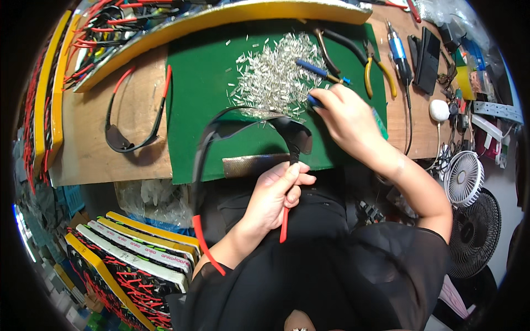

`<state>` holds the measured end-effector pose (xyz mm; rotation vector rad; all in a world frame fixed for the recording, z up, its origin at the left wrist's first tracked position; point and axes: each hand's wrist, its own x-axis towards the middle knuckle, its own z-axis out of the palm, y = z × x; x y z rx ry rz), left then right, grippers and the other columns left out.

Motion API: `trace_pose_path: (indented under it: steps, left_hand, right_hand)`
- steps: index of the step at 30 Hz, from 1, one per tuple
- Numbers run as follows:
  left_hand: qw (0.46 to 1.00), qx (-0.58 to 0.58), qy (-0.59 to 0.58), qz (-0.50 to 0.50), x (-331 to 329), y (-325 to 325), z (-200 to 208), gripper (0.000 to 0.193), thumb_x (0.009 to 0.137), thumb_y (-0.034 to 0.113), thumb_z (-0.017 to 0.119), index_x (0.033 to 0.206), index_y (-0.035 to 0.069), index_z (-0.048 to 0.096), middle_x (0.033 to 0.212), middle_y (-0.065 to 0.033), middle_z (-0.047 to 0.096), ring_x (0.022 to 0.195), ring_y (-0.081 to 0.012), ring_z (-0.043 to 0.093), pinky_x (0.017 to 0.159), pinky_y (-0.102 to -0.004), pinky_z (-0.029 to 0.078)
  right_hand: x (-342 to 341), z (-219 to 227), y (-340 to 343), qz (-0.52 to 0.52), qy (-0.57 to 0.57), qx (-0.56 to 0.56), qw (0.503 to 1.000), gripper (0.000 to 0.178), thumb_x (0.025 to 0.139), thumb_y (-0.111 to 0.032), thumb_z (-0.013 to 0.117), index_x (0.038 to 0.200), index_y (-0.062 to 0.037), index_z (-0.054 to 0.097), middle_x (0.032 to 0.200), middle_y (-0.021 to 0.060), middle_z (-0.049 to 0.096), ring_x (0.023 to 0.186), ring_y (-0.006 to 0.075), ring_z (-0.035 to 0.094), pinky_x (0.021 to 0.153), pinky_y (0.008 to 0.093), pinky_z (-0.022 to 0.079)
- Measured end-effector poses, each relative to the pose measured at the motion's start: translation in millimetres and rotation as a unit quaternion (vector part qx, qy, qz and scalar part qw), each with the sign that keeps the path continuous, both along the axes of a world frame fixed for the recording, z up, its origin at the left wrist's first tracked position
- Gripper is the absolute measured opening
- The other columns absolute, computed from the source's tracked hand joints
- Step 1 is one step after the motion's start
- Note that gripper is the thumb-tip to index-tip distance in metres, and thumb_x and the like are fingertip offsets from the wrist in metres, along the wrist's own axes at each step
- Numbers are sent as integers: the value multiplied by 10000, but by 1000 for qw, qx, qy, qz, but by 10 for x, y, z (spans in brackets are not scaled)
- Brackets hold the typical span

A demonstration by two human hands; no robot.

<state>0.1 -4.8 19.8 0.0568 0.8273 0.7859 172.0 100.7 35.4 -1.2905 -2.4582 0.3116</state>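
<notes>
The left hand [280, 193] grips 1 arm of the glasses [294, 132], held over the mat's front edge; the right hand [349, 116] pinches a blue tool [315, 101], tip unclear, beside the clear pieces [276, 77]. Probably a tool-handling step; the next move calls for steady glasses. A green mat [185, 110] part-covers the wooden desk [83, 157]; 2 fans [462, 175] stand right.

The hands [351, 117] hide parts of the dark glasses [293, 132] and a blue object [314, 101].
</notes>
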Motion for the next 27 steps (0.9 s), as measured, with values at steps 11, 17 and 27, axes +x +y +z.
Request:
trace_pose_path:
  steps: [11, 17, 27]
  left_hand:
    - [989, 82, 126, 2, -40, -1, 75, 237, 913, 212, 483, 1029, 11, 531, 840, -89, 625, 479, -17, 401, 408, -141, 302]
    - [997, 55, 45, -21, -55, 24, 41, 233, 917, 208, 472, 1046, 18, 504, 837, -70, 613, 469, -16, 384, 404, -136, 298]
    - [997, 55, 52, 17, -44, 3, 98, 238, 922, 203, 466, 1077, 25, 497, 842, -65, 610, 467, -15, 383, 401, -137, 297]
  right_hand:
    - [-65, 297, -293, 80, 259, -255, 928, 331, 806, -177, 607, 1072, -6, 509, 889, 111, 519, 644, 178, 547, 589, 297, 450]
    - [-296, 135, -357, 63, 255, -136, 955, 188, 784, -14, 551, 971, -13, 579, 760, 111, 563, 642, 250, 570, 572, 309, 461]
    - [-305, 136, -282, -36, 331, -334, 882, 144, 860, -116, 516, 826, 16, 560, 645, 92, 539, 550, 156, 540, 524, 289, 433]
